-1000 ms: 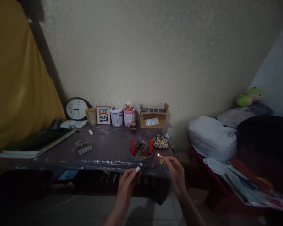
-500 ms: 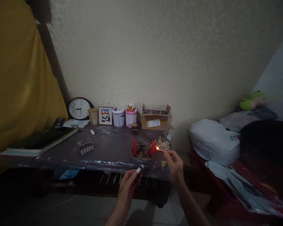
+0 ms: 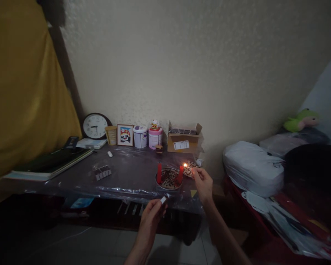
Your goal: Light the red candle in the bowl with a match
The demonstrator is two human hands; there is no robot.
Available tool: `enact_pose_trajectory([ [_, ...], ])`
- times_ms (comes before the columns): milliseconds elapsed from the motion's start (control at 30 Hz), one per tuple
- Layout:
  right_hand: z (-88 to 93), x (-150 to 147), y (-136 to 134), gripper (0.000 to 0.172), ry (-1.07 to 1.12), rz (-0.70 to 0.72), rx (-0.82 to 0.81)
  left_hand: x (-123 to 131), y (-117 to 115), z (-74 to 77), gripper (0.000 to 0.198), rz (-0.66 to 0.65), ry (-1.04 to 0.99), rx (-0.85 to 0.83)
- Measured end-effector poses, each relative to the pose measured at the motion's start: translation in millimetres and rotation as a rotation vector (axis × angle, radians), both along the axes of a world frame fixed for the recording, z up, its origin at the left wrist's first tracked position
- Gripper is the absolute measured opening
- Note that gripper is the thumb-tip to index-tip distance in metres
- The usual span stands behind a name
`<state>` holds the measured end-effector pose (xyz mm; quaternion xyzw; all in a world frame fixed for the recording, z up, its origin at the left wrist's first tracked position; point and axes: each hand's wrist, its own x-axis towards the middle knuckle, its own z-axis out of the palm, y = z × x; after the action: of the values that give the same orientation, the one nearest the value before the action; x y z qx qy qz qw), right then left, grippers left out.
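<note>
Between the fingertips of my right hand (image 3: 204, 184) is a burning match (image 3: 188, 168), its flame just right of the wick of the right-hand red candle (image 3: 180, 175). A second red candle (image 3: 159, 173) stands upright on the left side of a round metal dish (image 3: 168, 187) strewn with dark and pale bits. Neither candle shows a clear flame. In front of the table edge, my left hand (image 3: 151, 217) pinches a small matchbox (image 3: 163, 199). Behind the match lies a second dish (image 3: 189, 173) heaped with matches, partly covered by my right hand.
Packed matchboxes (image 3: 102, 172) lie on the plastic-covered table (image 3: 132, 173). Along the wall stand a clock (image 3: 95, 126), a panda picture (image 3: 125, 135), two tins and an open carton (image 3: 182, 145). White bags (image 3: 252, 167) sit at the right; a yellow curtain (image 3: 24, 81) hangs left.
The burning match in my right hand has risen slightly, and its flame looks larger. My left hand keeps the matchbox in nearly the same place. The whole view has shifted slightly.
</note>
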<state>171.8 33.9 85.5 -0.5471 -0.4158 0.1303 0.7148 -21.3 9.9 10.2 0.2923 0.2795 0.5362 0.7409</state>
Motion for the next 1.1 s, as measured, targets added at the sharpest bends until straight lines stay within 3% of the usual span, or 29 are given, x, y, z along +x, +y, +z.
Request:
enact_pose_trajectory([
  [733, -4.0, -7.7, 13.3, 0.023, -0.002, -0.007, -0.004, 0.1, 1.8, 0.6, 0.026, 0.001, 0.025, -0.02],
  [1100, -4.3, -4.4, 12.1, 0.019, 0.017, -0.017, -0.007, 0.2, 3.4, -6.5, 0.022, -0.014, 0.011, 0.029],
])
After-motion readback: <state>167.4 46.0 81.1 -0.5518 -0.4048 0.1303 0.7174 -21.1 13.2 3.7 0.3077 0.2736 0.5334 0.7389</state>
